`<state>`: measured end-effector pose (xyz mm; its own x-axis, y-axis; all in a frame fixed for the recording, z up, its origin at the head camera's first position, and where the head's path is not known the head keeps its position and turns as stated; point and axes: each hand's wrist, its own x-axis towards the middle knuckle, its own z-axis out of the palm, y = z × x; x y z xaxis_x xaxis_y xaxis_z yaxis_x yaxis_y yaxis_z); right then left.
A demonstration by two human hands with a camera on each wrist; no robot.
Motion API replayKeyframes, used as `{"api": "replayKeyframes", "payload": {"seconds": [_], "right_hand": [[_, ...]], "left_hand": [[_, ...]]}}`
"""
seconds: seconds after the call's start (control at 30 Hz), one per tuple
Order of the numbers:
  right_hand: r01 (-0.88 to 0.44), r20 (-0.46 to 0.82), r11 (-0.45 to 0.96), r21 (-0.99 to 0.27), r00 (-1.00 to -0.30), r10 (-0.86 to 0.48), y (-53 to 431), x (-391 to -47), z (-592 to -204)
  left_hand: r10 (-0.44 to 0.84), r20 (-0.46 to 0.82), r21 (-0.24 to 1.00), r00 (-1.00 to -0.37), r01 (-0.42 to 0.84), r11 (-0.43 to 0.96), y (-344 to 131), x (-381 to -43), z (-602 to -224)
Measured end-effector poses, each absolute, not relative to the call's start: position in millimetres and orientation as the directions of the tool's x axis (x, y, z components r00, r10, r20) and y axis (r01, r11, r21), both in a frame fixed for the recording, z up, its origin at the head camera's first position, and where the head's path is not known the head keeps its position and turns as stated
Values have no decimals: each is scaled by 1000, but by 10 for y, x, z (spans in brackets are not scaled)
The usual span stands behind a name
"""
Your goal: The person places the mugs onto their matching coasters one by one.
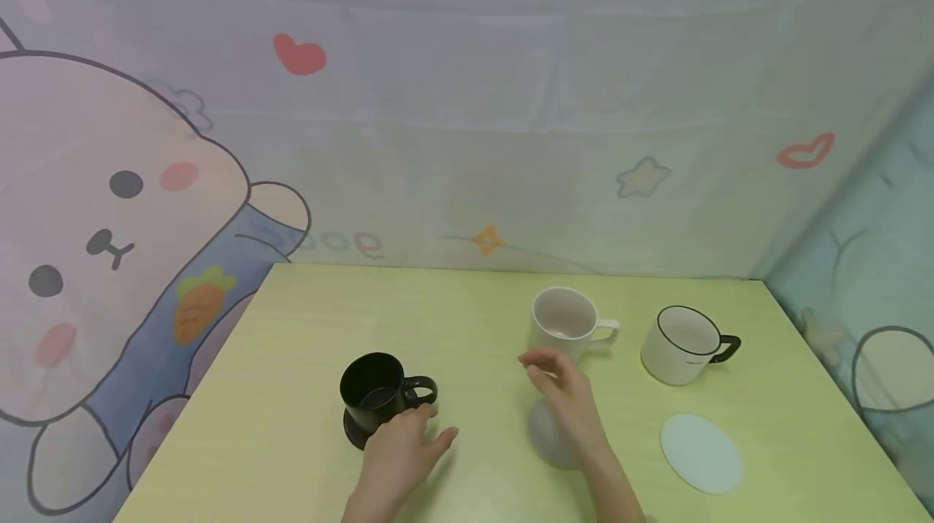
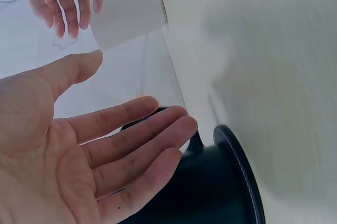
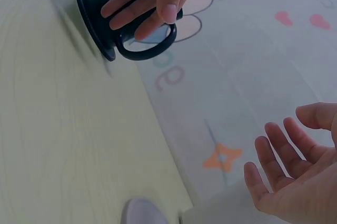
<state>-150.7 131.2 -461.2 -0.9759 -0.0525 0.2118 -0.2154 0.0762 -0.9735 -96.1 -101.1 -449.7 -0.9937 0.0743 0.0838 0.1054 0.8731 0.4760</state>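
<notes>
A black mug (image 1: 374, 393) stands on a round black coaster (image 1: 353, 431) at the left of the table. My left hand (image 1: 400, 452) is right beside it, fingers extended near the handle; in the left wrist view the fingers overlap the dark mug (image 2: 195, 192). My right hand (image 1: 569, 401) hovers in front of a plain white mug (image 1: 565, 320), its fingers loosely bent and holding nothing. Below that hand lies a round grey coaster (image 1: 546, 434), partly hidden by the wrist. The right wrist view shows the right hand (image 3: 297, 171) palm up with fingers spread.
To the right, a white mug with a black rim and black handle (image 1: 679, 349) stands on the table (image 1: 467, 328). Nearer the front lies a round white coaster (image 1: 702, 454). A printed cloth (image 1: 467, 101) hangs behind the table's back edge.
</notes>
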Motion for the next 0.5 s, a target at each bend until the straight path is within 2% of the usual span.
{"api": "replayKeyframes", "payload": {"seconds": [0.5], "right_hand": [[-132,134,37,-991,-989,56,1539,-1578,-4599]], "left_hand": [[132,100,568,-986,165,806,-749,-1032,-4543]]}}
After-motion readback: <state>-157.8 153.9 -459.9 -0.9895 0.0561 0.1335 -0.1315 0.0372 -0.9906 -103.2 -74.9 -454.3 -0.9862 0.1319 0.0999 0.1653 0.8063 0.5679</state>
